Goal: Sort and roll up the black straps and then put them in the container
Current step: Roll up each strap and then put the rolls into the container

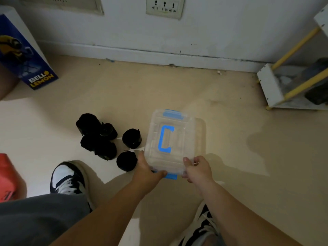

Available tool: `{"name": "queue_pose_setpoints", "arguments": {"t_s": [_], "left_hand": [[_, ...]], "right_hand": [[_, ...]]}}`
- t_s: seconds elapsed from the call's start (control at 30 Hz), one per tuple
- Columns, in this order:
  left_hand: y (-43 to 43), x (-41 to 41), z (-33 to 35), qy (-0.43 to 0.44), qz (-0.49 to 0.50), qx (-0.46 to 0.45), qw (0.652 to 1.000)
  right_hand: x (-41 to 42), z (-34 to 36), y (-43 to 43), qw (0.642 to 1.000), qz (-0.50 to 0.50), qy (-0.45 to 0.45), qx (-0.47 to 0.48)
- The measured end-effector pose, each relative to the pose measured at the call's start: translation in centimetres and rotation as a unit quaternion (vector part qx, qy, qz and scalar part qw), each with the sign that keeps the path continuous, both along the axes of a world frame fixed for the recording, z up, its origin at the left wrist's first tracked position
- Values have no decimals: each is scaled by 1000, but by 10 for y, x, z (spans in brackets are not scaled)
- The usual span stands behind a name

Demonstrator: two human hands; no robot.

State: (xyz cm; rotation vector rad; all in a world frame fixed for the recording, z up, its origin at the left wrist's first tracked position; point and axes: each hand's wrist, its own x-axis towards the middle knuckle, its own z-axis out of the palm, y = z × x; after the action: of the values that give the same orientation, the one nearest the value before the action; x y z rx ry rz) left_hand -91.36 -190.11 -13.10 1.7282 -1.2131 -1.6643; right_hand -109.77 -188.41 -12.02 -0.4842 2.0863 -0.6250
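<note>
The lidded container (pixel 193 132) runs lengthwise away from the left hand (pixel 147 168) and right hand (pixel 198 168), both curled round its near edge. The rolled straps (pixel 99 139) lie just left of the left hand, the nearer one.

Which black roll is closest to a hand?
The frontmost black roll, right beside the left hand gripping the container. The other rolls sit farther back.

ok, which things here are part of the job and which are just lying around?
Job: strap rolls, container, left hand and right hand gripping it.
Lying about: blue box, red object, shelf, socket.
</note>
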Motion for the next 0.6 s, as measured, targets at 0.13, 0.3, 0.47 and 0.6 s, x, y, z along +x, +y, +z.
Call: {"name": "queue_pose_setpoints", "arguments": {"t_s": [0.13, 0.3, 0.47, 0.6], "left_hand": [[-8, 7, -3, -61, -12, -17, 998], [-22, -3, 29, -148, 32, -87, 985], [-39, -8, 50, -169, 96, -129, 972], [-45, -13, 54, -180, 79, -108, 975]], "right_hand": [[4, -3, -7, 999, 14, 13, -26], [9, 14, -29, 995, -26, 69, -64], [8, 44, -53, 985, -80, 50, -143], [5, 57, -54, 984, -40, 72, -161]]}}
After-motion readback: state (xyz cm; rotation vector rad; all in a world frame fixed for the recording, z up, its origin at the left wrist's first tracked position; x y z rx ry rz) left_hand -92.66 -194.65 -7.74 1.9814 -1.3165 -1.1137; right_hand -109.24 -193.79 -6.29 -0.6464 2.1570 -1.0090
